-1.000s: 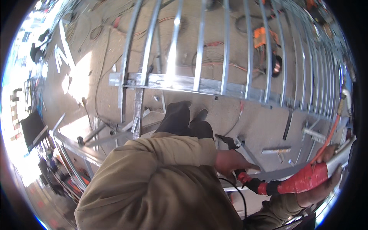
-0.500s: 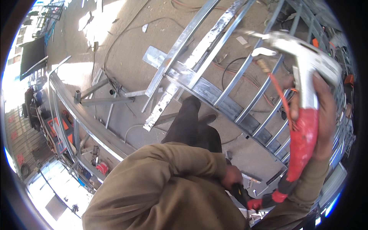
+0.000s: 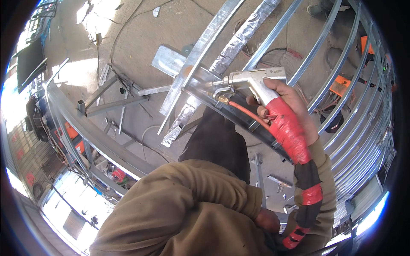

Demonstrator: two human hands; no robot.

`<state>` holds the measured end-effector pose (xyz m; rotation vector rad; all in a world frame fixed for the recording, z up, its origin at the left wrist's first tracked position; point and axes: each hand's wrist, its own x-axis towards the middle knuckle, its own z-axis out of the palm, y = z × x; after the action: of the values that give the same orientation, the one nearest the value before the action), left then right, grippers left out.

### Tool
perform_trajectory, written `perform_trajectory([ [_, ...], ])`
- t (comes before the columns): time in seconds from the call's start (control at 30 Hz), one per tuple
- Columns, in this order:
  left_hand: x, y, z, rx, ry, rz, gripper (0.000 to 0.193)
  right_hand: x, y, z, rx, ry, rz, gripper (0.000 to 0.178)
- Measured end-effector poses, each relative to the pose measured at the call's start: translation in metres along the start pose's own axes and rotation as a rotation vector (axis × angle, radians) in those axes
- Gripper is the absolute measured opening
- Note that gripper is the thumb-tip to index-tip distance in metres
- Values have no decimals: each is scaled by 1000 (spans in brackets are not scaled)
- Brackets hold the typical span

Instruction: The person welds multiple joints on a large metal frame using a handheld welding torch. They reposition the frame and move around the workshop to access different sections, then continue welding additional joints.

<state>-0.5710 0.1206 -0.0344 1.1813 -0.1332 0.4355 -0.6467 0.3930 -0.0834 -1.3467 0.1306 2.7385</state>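
My right hand (image 3: 297,102) is closed round the grip of a silver pistol-shaped air tool (image 3: 256,79). Its handle carries on into a long tail wrapped in red and black tape (image 3: 292,136), lying along my right forearm. A thin red hose (image 3: 247,112) with a brass fitting runs beneath the barrel. The tool's nose points left at a corner of a galvanised metal frame (image 3: 194,70); whether it touches cannot be made out. My left hand (image 3: 267,219) is low, by the tail's lower end. Its fingers are hidden behind the right sleeve.
Curved metal bars (image 3: 318,55) of the frame fan out to the right. A silver foil-like strip (image 3: 243,40) crosses under it. On the left stands a long steel beam (image 3: 98,136). Orange boxes (image 3: 340,85) and cables lie on the floor beyond the bars. A shoe (image 3: 316,9) shows at the top.
My right hand has brought the air tool left and down from the upper right, so its nose is now at the frame corner. My left hand has shifted slightly down and right.
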Motion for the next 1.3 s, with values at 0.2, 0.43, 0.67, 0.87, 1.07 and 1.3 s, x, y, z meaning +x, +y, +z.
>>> perform_trajectory([
  [0.2,-19,13,-18,-112,-75,-190,29,19,2,1,24,-33,32,42],
  [0.43,-2,-29,31,-145,217,90,31,32,6,5,70,50,47,43],
  [0.67,12,-43,43,-98,185,82,29,33,9,8,35,1,61,40],
  [0.87,5,-15,11,13,78,-13,37,33,12,10,129,-21,78,43],
  [1.07,-5,-9,-1,-8,42,8,40,34,18,7,175,-37,66,46],
  [1.3,6,-19,6,14,7,26,40,35,21,6,202,-38,73,46],
])
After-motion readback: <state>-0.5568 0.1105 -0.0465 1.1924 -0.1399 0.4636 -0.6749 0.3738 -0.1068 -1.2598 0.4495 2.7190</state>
